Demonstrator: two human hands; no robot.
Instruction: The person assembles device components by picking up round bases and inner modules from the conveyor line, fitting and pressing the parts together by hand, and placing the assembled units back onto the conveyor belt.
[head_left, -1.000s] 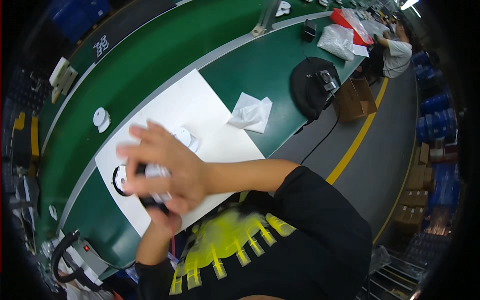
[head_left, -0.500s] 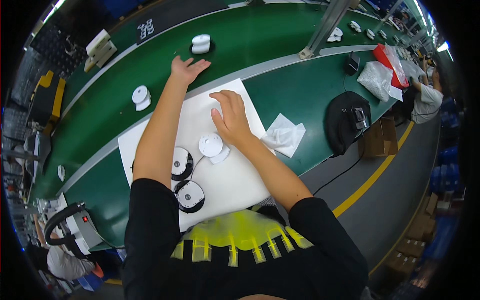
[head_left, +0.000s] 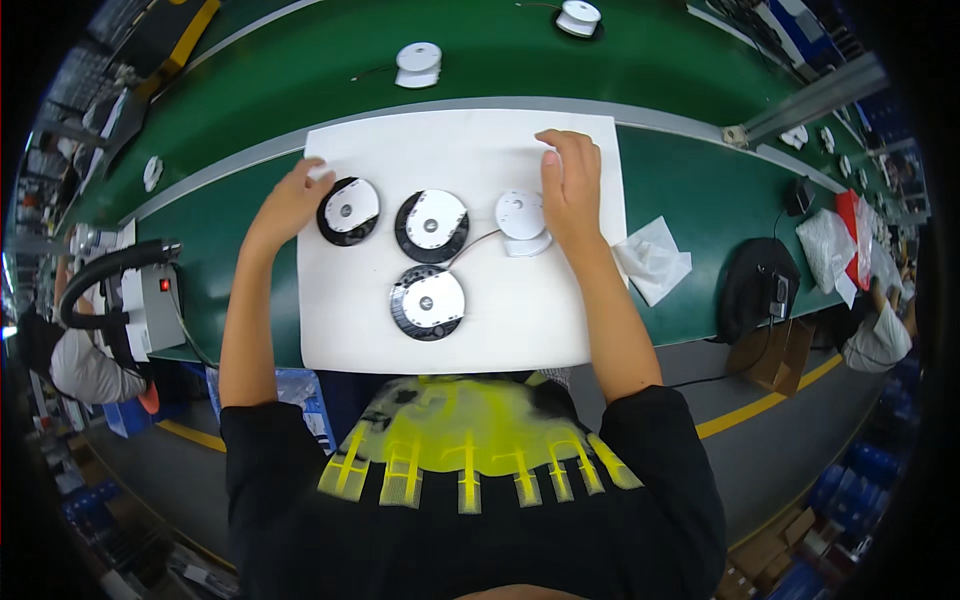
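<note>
On a white sheet [head_left: 340, 335] lie several round white-and-black parts. My left hand [head_left: 290, 208] hovers by the left edge of one white-topped disc with a black rim [head_left: 348, 208], fingers apart and loosely bent. A second such disc [head_left: 431, 226] sits in the middle, and a third disc [head_left: 428, 302] lies just nearer to me. Right of them is an all-white round part [head_left: 519, 215] with a stepped base and a thin wire leading left. My right hand [head_left: 573, 190] is beside its right edge, thumb apart from the fingers, with nothing visible in it.
Beyond the sheet runs a green belt [head_left: 300, 95] carrying more white parts [head_left: 418, 66]. A crumpled white cloth [head_left: 655, 262] lies to the right, near a black bag [head_left: 758, 285]. A grey box with a black hose [head_left: 150, 305] stands at left. A metal post [head_left: 815, 100] rises at right.
My left hand has drawn back from over the belt to the disc at the sheet's left. My right hand has come beside the all-white part. The view has swung left.
</note>
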